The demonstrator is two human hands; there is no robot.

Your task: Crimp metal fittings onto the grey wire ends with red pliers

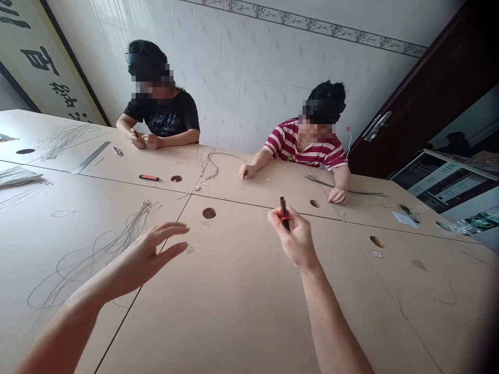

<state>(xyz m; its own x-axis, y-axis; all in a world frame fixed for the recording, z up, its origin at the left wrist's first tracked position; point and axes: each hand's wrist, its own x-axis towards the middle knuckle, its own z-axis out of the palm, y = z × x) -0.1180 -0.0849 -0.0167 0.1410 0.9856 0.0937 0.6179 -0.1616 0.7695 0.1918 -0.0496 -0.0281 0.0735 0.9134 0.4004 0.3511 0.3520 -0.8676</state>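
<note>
Right hand [294, 236]: fingers curled round a black pen-like tool with a red band [284, 214], gripped between thumb and fingers, long axis roughly upright in view. Tool is over the table [249, 311], right of center; exact type unclear, small and slightly blurred. Left hand [166, 241]: thumb parted from fingers, fingers extended and fairly close together, pointing right. It's just right of a bundle of thin wires [134, 223] that loops out toward near left; contact can't be told. Cable hole [209, 213] sits far side, between the two hands.

Far left: co-worker in black T-shirt [167, 114], both hands together at a small dark item. Red stick-shaped item [148, 177] lies in front, left of another hole. Far right: co-worker in striped shirt [300, 143], one hand on table beside a dark wire bundle [364, 193]. Plastic bottle [481, 220] at right edge.
</note>
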